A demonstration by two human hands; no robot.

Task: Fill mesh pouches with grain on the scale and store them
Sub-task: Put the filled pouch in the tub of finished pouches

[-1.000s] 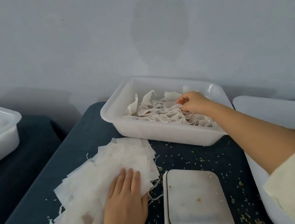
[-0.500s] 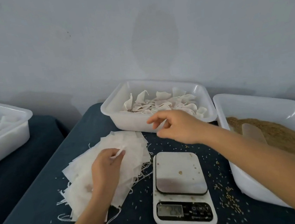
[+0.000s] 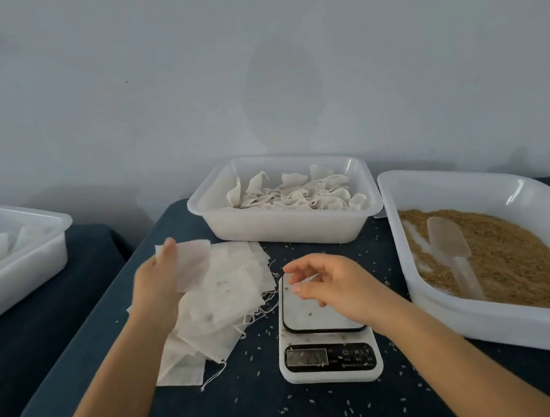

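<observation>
My left hand (image 3: 157,287) holds one empty white mesh pouch (image 3: 190,262) lifted above the pile of empty pouches (image 3: 222,303) on the dark table. My right hand (image 3: 337,283) hovers over the plate of the white kitchen scale (image 3: 326,343), fingers loosely curled and holding nothing. A white tray of brown grain (image 3: 512,260) with a translucent scoop (image 3: 453,249) lying in it sits at the right. Behind the scale, a white bin (image 3: 286,231) holds several filled, tied pouches (image 3: 295,192).
Another white bin (image 3: 15,262) with white pouches sits at the far left on a separate dark surface. Loose grains are scattered over the table (image 3: 256,416) around the scale. A grey wall stands close behind the bins.
My right hand has come back from the filled-pouch bin to above the scale. My left hand has lifted one pouch off the pile.
</observation>
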